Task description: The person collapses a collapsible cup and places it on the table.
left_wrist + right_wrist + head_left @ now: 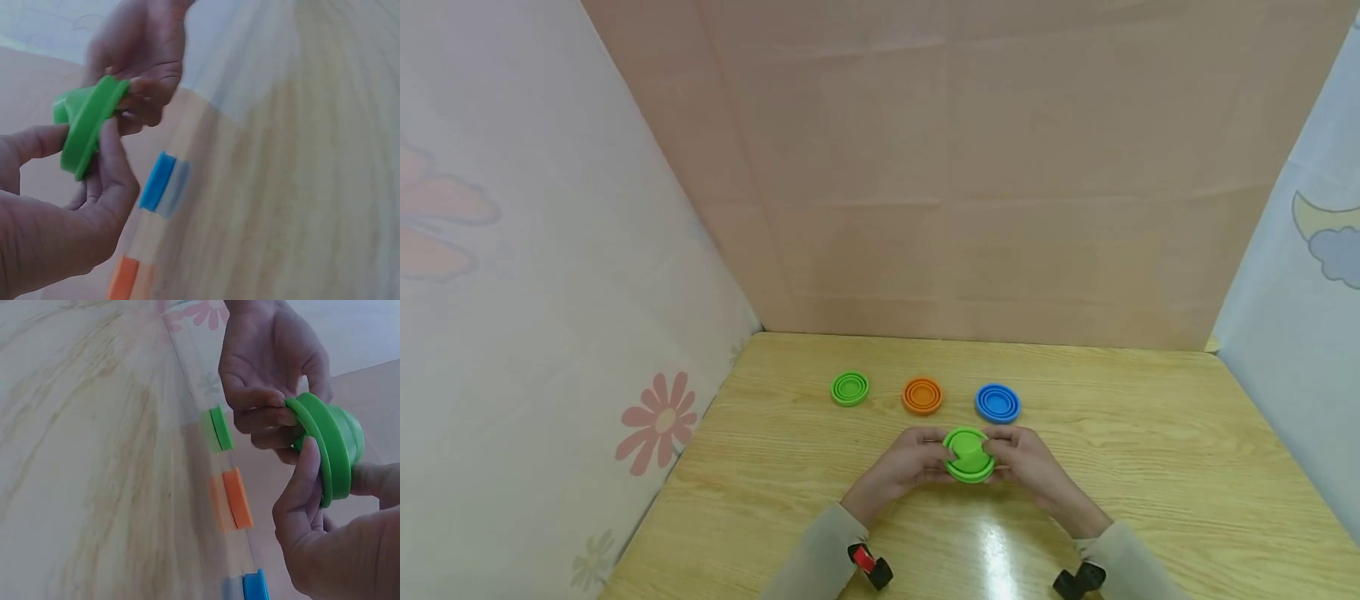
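Both hands hold a green collapsible cup (970, 455) above the table, one at each side. My left hand (912, 457) pinches its rim between thumb and fingers; my right hand (1028, 461) does the same opposite. In the left wrist view the green cup (94, 128) is tilted, its narrow end partly pushed out from the wide rim. The right wrist view shows the same cup (328, 447) with fingertips against its rim. Behind the hands lie three flat collapsed cups in a row: green (850, 388), orange (922, 396) and blue (997, 403), the blue one nearest the hands.
The wooden table (760, 500) meets a brown sheet (955, 167) at its back edge. A pale wall with flower prints (550, 292) stands at the left, and another pale wall (1292, 350) at the right. Dark wrist devices sit on both sleeves.
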